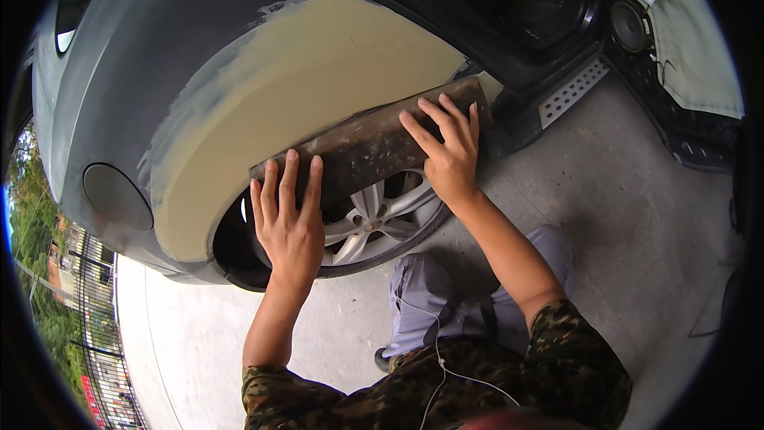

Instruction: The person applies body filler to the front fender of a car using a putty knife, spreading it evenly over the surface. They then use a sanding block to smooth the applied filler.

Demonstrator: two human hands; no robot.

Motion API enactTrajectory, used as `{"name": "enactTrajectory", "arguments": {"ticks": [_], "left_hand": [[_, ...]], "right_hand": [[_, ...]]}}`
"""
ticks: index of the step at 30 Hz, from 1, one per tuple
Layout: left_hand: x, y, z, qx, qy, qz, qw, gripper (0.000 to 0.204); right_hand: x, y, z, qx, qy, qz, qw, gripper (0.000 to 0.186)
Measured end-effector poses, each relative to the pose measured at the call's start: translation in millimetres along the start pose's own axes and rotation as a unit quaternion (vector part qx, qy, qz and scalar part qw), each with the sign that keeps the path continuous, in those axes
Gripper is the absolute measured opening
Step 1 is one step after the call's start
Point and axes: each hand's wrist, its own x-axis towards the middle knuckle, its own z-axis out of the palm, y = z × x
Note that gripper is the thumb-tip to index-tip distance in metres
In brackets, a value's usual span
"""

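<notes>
Both my hands hold a long, dark brown, stained flat strip (370, 146) against the beige filler (294, 72) on the grey car's rear wheel arch. Whether it is a spreader or a sanding board I cannot tell. It slants up to the right across the lower filler and the top of the wheel. Near its left end, my left hand (288, 215) lies with spread fingers over its face. My right hand (447, 143) grips it near the right end, fingers likewise spread on its face. The palms and lower edge partly hide each other.
Below the strip sits the silver spoked wheel (370, 223). An open car door (692, 40) and a perforated sill plate (573, 93) are at the upper right. A round fuel flap (118, 196) lies left of the filler. A white cable (439, 342) hangs over my camouflage shirt.
</notes>
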Motion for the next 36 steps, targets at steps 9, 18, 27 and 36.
{"name": "enactTrajectory", "arguments": {"ticks": [9,18,27,36], "left_hand": [[45.5,-23.2,-77.4,0.067,0.008,0.108,0.992,0.057],[157.2,-42.8,-94.1,0.115,0.104,0.238,0.959,0.05],[183.8,-44.1,-84.6,0.13,0.119,0.251,0.952,0.049],[189.9,-36.9,-75.3,0.111,0.117,0.229,0.96,0.049]], "right_hand": [[19.4,-34.6,-40.2,-0.028,0.035,0.062,0.997,0.065],[65.3,-43.9,-34.3,-0.055,0.084,0.143,0.985,0.065],[80.4,-37.5,-30.1,-0.078,0.104,0.152,0.98,0.06],[88.6,-26.3,-27.3,-0.073,0.094,0.145,0.982,0.062]]}}
